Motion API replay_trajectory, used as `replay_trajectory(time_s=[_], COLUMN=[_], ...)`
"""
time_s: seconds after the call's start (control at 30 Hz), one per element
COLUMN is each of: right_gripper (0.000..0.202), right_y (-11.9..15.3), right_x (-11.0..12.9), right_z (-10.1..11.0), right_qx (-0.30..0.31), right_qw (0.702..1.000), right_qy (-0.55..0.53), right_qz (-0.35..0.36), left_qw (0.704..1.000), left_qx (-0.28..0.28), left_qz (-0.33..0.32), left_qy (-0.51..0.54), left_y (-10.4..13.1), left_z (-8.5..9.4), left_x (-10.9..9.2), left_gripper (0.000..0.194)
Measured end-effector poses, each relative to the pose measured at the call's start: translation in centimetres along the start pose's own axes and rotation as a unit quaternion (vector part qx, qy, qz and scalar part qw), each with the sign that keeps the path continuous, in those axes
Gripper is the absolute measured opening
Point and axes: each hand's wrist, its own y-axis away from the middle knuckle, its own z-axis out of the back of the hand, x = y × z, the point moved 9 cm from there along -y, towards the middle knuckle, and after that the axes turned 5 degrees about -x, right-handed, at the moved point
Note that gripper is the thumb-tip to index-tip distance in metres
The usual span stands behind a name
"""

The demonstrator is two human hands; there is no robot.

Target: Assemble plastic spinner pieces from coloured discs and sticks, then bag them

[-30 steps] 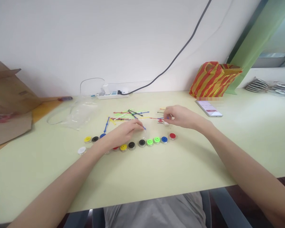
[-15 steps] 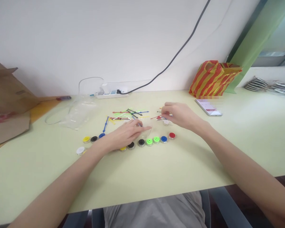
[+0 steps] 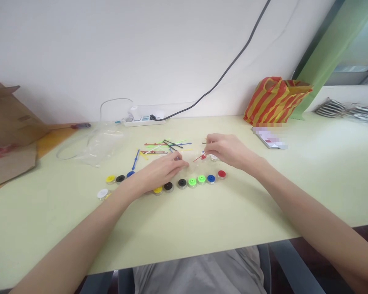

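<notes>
My right hand (image 3: pixel 219 146) is closed in a pinch on a thin red arrow pointer (image 3: pixel 198 157), whose tip slants down to the left. My left hand (image 3: pixel 170 166) has its fingers pinched at the edge of a clear plastic bag (image 3: pixel 194 164), which is hard to make out against the table. Behind my left hand lies a loose pile of coloured arrow pointers (image 3: pixel 164 146). A blue arrow pointer (image 3: pixel 135 159) lies apart on the left. In front is a row of round discs with clear bases, among them a green disc (image 3: pixel 201 179) and a red disc (image 3: pixel 221 174).
A smartphone (image 3: pixel 267 139) and a striped red and yellow bag (image 3: pixel 274 102) are at the back right. A power strip (image 3: pixel 144 121) lies against the wall. Crumpled clear plastic (image 3: pixel 102 143) and a cardboard box (image 3: pixel 15 114) are on the left.
My right hand has shifted slightly left and down with the red arrow pointer. My left index finger, stretched out before, has drawn back into a pinch.
</notes>
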Motion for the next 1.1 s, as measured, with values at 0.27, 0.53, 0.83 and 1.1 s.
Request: replay_trajectory(time_s=[0.27,0.53,0.83,1.1], right_gripper=[0.023,0.021,0.019,0.022], right_y=[-0.4,-0.6,-0.7,-1.3], right_x=[0.8,0.8,1.2,2.0], right_z=[-1.2,-1.9,-3.4,-3.6], right_qx=[0.007,0.037,0.050,0.043], right_qw=[0.999,0.997,0.995,0.992], right_qy=[-0.037,-0.027,-0.036,-0.009], right_qz=[-0.031,-0.068,-0.080,-0.116], left_qw=[0.999,0.996,0.992,0.986], left_qx=[-0.032,-0.024,-0.042,-0.101], left_qz=[0.010,0.040,0.090,0.115], left_qy=[0.011,-0.076,-0.076,0.059], left_y=[-1.5,-3.1,-3.2,-2.0], left_z=[0.4,0.0,0.4,1.8], left_x=[-0.2,-0.4,-0.3,-0.5], left_gripper=[0.028,0.038,0.020,0.024])
